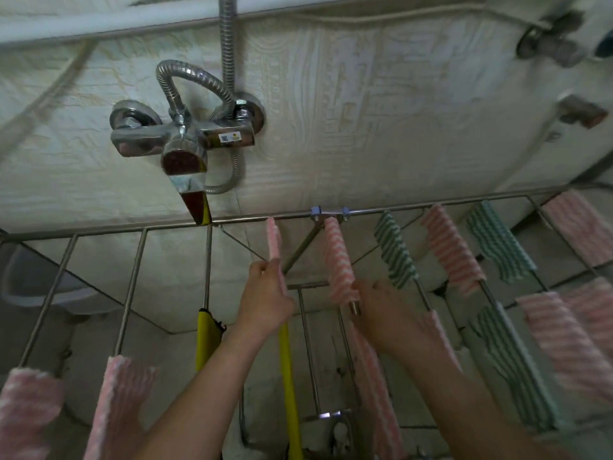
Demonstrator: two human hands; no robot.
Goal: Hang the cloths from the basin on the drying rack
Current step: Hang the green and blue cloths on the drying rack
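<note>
Just above the left hand (265,293), a pink cloth (274,242) straddles one rod of the drying rack (166,227), folded over it so both halves hang and air. That hand's grip is closed on the cloth's near edge, fingers and thumb pinching it, probably to tug it flat along the rod. Right of that grip, across a gap, the right hand (388,313) meets the lower end of a pink striped cloth (338,260) draped on the neighbouring rod. Its fingertips are hidden, so I cannot tell whether this grip pinches the cloth or only touches it. Farther right, a green striped cloth (394,250) and others hang on separate rods, spaced for drying.
</note>
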